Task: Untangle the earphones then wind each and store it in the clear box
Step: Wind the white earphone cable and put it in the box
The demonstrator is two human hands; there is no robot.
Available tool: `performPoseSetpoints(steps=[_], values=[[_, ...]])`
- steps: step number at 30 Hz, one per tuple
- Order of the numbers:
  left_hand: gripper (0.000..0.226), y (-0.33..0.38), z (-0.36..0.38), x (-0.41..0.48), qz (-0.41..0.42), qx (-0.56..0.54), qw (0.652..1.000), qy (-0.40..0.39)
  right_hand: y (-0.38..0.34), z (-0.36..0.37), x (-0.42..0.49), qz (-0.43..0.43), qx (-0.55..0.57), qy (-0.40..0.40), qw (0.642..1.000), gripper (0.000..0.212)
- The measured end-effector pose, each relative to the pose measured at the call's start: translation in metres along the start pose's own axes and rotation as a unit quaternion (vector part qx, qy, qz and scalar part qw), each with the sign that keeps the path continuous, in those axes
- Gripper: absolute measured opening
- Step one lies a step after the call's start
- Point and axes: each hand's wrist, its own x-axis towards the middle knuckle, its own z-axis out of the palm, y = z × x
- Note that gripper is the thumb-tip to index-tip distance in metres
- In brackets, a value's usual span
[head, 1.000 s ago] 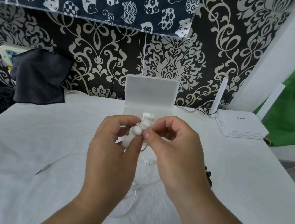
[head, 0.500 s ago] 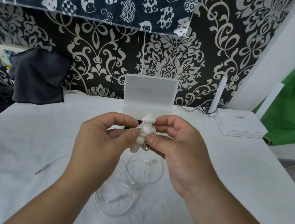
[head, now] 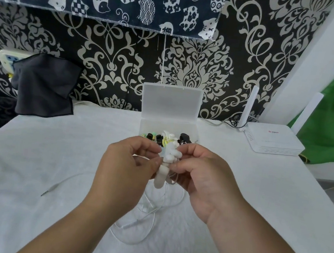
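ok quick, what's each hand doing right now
left hand: closed, pinching the white earphones
right hand: closed, pinching the same white earphones from the other side

Left hand, right hand — bare, sleeveless forearms

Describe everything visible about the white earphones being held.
The white wired earphones, glossy plastic buds with rubbery tips, are pinched together between the left hand and right hand, raised before the open clear plastic box. Their thin cable hangs in loose loops onto the white tablecloth, its plug lying far left.
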Motion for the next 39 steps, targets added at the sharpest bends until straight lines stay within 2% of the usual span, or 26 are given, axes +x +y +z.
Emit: performPoseSetpoints(steps=[6, 9, 12, 15, 18, 22, 25, 28, 30, 33, 37, 39], values=[[0.015, -0.026, 0.007, 0.006, -0.12, -0.047, 0.99, 0.055, 0.014, 0.011, 0.005, 0.063, -0.146, -0.031, 0.987, 0.025], [0.01, -0.029, 0.004, 0.012, -0.157, -0.09, 0.981, 0.076, 0.019, 0.015, 0.011, 0.034, -0.181, -0.034, 0.982, 0.034], [0.004, -0.025, -0.003, 0.017, -0.165, -0.085, 0.98, 0.066, 0.013, 0.013, 0.025, -0.036, -0.246, 0.039, 0.968, 0.028], [0.011, -0.022, -0.017, 0.021, -0.146, -0.062, 0.983, 0.088, 0.005, 0.006, 0.045, -0.126, -0.342, 0.143, 0.92, 0.034], [0.018, -0.023, -0.031, 0.023, -0.132, -0.05, 0.983, 0.113, 0.005, 0.007, 0.064, -0.171, -0.381, 0.175, 0.892, 0.041], [0.021, -0.027, -0.045, 0.023, -0.129, -0.053, 0.982, 0.128, 0.017, 0.031, 0.081, -0.213, -0.418, 0.173, 0.866, 0.044], [0.021, -0.028, -0.053, 0.025, -0.12, -0.037, 0.983, 0.132, 0.03, 0.043, 0.086, -0.206, -0.45, 0.158, 0.854, 0.047], [0.022, -0.026, -0.061, 0.029, -0.106, -0.007, 0.985, 0.137, 0.034, 0.043, 0.087, -0.211, -0.483, 0.138, 0.839, 0.033], [0.024, -0.025, -0.067, 0.032, -0.105, 0.006, 0.985, 0.136, 0.034, 0.04, 0.087, -0.212, -0.502, 0.122, 0.83, 0.032], [0.025, -0.025, -0.069, 0.035, -0.112, 0.022, 0.985, 0.127, 0.029, 0.032, 0.083, -0.212, -0.517, 0.097, 0.823, 0.034], [0.023, -0.025, -0.068, 0.034, -0.111, 0.05, 0.987, 0.109, 0.031, 0.021, 0.08, -0.212, -0.541, 0.054, 0.812, 0.025], [0.021, -0.025, -0.066, 0.032, -0.108, 0.055, 0.988, 0.097, 0.033, 0.019, 0.078, -0.22, -0.522, 0.038, 0.823, 0.022]])
